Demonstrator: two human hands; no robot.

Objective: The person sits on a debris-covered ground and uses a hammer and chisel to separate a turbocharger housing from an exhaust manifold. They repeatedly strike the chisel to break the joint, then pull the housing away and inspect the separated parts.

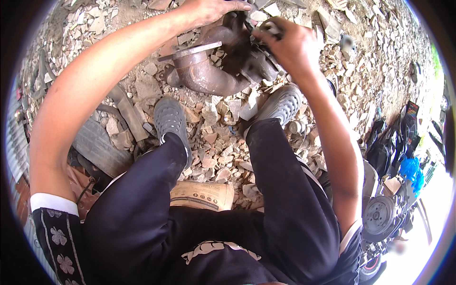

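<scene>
A rusty flanged metal pipe with a curved elbow lies on broken stones in front of my feet. My left hand is at its far side, near the top edge, with the thumb stretched over a dark part and the other fingers mostly hidden. On the right, my right hand is closed, fingers curled round a small dark, roundish thing that is too blurred to name. Between the hands, a dark blurred patch covers part of the pipe.
Stone rubble covers the ground. Between my legs lies a brown printed paper bag. Dark flat pieces lie at the left. Machine parts with a round pulley stand at the right, near a blue plastic bag.
</scene>
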